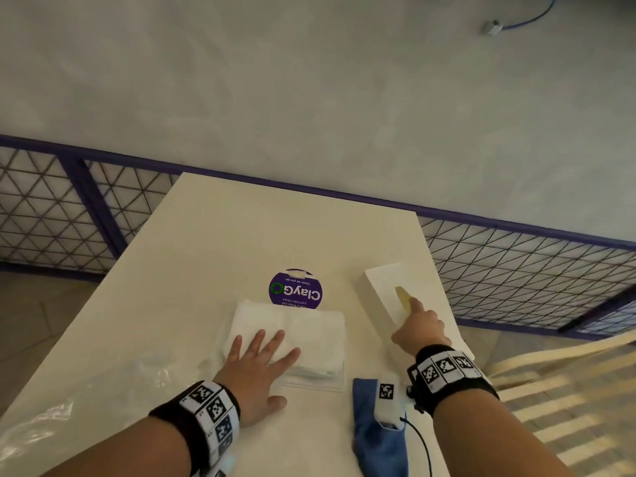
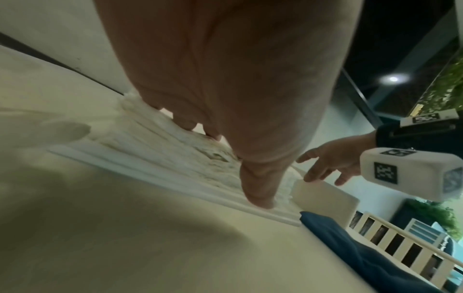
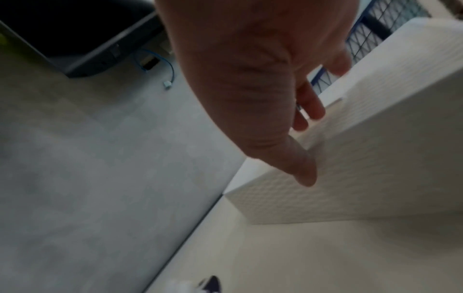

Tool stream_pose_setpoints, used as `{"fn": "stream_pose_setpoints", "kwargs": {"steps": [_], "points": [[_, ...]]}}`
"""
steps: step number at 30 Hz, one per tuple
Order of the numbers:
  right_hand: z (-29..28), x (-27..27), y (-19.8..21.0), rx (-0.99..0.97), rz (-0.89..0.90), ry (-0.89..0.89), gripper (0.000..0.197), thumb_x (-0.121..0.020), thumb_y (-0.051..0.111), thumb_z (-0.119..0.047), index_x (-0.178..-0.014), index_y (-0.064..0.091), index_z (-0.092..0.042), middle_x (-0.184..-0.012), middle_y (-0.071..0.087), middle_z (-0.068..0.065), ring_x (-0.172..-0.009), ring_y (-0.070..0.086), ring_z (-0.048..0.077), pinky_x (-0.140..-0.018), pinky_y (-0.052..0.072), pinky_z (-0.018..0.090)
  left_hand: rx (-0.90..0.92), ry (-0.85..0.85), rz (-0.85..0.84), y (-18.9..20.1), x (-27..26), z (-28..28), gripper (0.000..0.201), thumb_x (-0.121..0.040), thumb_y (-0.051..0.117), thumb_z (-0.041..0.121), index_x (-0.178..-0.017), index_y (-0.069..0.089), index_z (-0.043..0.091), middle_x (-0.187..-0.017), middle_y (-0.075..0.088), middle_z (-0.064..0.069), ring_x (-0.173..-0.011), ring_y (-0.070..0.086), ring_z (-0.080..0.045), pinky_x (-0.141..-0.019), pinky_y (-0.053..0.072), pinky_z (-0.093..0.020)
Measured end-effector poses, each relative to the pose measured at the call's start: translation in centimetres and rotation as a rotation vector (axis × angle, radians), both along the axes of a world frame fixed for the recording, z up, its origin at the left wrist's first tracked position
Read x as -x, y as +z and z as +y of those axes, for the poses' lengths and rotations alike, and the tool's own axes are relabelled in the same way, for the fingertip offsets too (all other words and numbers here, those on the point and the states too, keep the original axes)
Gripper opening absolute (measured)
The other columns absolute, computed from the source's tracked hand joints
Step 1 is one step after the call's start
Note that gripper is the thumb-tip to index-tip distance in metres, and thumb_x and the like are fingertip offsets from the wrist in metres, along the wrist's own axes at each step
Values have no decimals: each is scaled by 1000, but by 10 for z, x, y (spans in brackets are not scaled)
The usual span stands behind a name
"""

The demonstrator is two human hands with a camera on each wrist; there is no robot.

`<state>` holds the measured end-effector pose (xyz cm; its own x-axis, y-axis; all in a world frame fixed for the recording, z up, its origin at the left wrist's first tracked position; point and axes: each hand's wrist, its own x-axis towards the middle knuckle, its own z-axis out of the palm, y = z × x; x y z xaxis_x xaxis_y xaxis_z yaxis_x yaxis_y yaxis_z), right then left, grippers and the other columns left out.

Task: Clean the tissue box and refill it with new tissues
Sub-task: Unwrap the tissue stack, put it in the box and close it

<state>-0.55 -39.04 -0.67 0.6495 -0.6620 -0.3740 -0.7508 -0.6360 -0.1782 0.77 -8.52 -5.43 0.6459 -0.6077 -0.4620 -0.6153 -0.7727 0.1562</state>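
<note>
A stack of white tissues (image 1: pixel 309 332) lies mid-table on a thin white sheet. My left hand (image 1: pixel 261 356) rests flat on it, fingers spread and straight; in the left wrist view the left hand (image 2: pixel 220 142) presses the tissues (image 2: pixel 155 146). The white textured tissue box (image 1: pixel 385 287) lies at the right, its oval slot (image 1: pixel 402 297) facing up. My right hand (image 1: pixel 418 325) reaches onto the box with the index finger at the slot. In the right wrist view my right hand (image 3: pixel 300 128) has its thumb along the side of the box (image 3: pixel 363 168) and its fingers over the top.
A blue cloth (image 1: pixel 375 432) lies near the front edge between my arms. A round purple sticker (image 1: pixel 295 290) sits behind the tissues. Crumpled clear plastic (image 1: pixel 69 407) lies at the left. A slatted chair (image 1: pixel 550 390) stands right of the table (image 1: pixel 241 235).
</note>
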Motion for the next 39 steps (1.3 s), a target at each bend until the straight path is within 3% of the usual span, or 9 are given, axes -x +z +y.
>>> {"fn": "stream_pose_setpoints", "kwargs": {"steps": [5, 13, 17, 19, 21, 23, 27, 33, 39], "points": [[-8, 8, -13, 39, 0, 79, 73, -77, 53, -13, -143, 27, -33, -124, 52, 7, -118, 48, 30, -108, 30, 54, -7, 4, -1, -1, -1, -2, 79, -90, 41, 56, -142, -18, 49, -149, -36, 12, -143, -27, -24, -114, -15, -53], [25, -4, 33, 114, -352, 226, 73, -82, 57, -14, -145, 25, -33, -128, 46, 9, -122, 41, 31, -116, 13, 54, 68, 15, -16, -2, 1, 0, 81, -89, 45, 54, -144, -14, 48, -145, -36, 14, -143, -26, -22, -112, -18, -51], [49, -6, 44, 3, -422, 338, 73, -82, 60, -13, -145, 29, -34, -131, 46, 5, -126, 40, 29, -118, 11, 50, 401, 121, -50, 11, 1, 11, 59, -94, 44, 30, -147, 21, 38, -159, 2, 13, -148, -6, -13, -117, -13, -39], [67, -2, 46, -58, -451, 455, 75, -80, 63, -13, -144, 31, -37, -128, 47, 1, -123, 42, 26, -117, 16, 48, 650, 322, -104, 18, 4, 24, 48, -90, 45, 8, -134, 48, 27, -151, 32, 9, -144, 23, -15, -117, 5, -24], [88, 3, 44, -92, -452, 573, 75, -79, 64, -12, -142, 33, -37, -125, 45, -2, -115, 42, 21, -115, 20, 46, 770, 572, -129, 24, 6, 41, 44, -86, 46, -3, -122, 56, 20, -133, 48, 3, -122, 50, -19, -101, 30, -16], [107, 8, 38, -111, -435, 667, 73, -78, 63, -9, -142, 36, -35, -125, 43, -2, -104, 36, 13, -113, 23, 44, 795, 755, -112, 25, 5, 59, 44, -85, 45, -6, -124, 54, 15, -128, 50, -2, -111, 56, -20, -92, 38, -20], [137, 17, 23, -101, -356, 779, 73, -76, 59, -6, -141, 38, -32, -126, 44, -3, -96, 24, 9, -113, 21, 46, 834, 904, -45, 21, 0, 88, 53, -85, 42, -8, -134, 43, 12, -132, 50, -8, -116, 55, -21, -92, 41, -24], [153, 16, 4, -19, -175, 845, 71, -80, 56, -10, -143, 33, -33, -128, 43, -2, -116, 35, 22, -114, 17, 41, 730, 629, 24, 26, 2, 90, 74, -87, 41, -7, -149, 23, 32, -150, 23, 5, -130, 41, -15, -100, 31, -16], [151, 15, -10, -66, -140, 817, 70, -81, 56, -9, -142, 35, -35, -131, 42, -3, -119, 36, 23, -114, 16, 42, 624, 589, 45, 24, -2, 82, 66, -87, 36, -9, -144, 37, 23, -144, 36, -1, -124, 47, -17, -103, 31, -17]]}}
